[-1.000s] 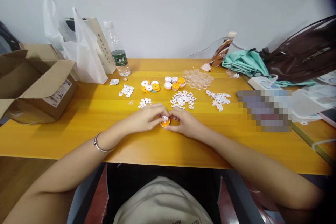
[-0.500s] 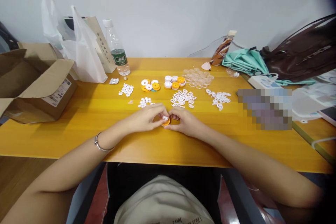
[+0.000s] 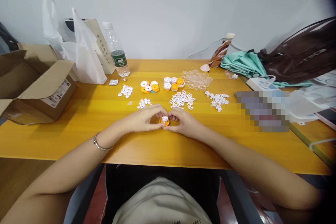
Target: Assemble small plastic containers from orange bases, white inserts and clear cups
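My left hand (image 3: 147, 118) and my right hand (image 3: 186, 122) meet over the middle of the table, fingers closed around a small orange round plastic case (image 3: 161, 122). A small white plastic piece (image 3: 165, 119) stands in or on the case; its exact seating cannot be made out. Just beyond my left hand lie small white rounded pieces (image 3: 144, 103). Past my right hand are a pile of white openwork plastic pieces (image 3: 182, 99) and, farther right, a smaller group of white cut-out pieces (image 3: 217, 100).
Behind them sit white and orange round cases (image 3: 174, 84), loose orange and white rings (image 3: 150, 86), clear discs (image 3: 196, 79) and white caps (image 3: 126, 91). A water bottle (image 3: 119, 56) and cardboard box (image 3: 39, 87) stand left; a brown drink bottle (image 3: 220, 50) and teal cloth (image 3: 244, 64) are right.
My fingers have shifted slightly around the orange case, so more of it and the white piece show now. The view has tilted a little; the other things stay put.
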The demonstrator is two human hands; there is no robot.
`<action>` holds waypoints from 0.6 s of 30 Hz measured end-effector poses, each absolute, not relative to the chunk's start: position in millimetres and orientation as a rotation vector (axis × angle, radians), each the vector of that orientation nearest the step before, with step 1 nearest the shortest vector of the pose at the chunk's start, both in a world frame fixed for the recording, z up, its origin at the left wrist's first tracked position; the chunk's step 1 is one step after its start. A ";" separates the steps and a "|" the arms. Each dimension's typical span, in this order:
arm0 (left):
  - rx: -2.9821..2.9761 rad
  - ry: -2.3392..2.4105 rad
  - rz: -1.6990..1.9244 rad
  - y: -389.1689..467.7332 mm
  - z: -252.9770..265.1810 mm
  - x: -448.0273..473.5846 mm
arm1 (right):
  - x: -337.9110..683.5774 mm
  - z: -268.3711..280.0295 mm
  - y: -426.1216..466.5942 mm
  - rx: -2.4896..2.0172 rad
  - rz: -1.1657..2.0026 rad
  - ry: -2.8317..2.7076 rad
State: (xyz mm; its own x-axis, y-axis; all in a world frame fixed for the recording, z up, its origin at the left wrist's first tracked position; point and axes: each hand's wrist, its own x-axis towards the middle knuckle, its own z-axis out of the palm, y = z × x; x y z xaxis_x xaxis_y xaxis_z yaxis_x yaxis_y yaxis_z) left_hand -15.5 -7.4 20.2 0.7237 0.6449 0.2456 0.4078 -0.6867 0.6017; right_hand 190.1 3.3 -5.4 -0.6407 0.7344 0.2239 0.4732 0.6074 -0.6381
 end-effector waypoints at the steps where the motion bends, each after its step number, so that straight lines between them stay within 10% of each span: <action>1: 2.411 0.798 0.611 -6.5 20.5 -16.4 | 190.3 -5.4 3.5 -0.958 0.751 -2.359; 18: 2.400 0.920 0.456 -0.9 15.7 -20.3 | 191.7 -0.5 4.6 -1.009 0.798 -2.340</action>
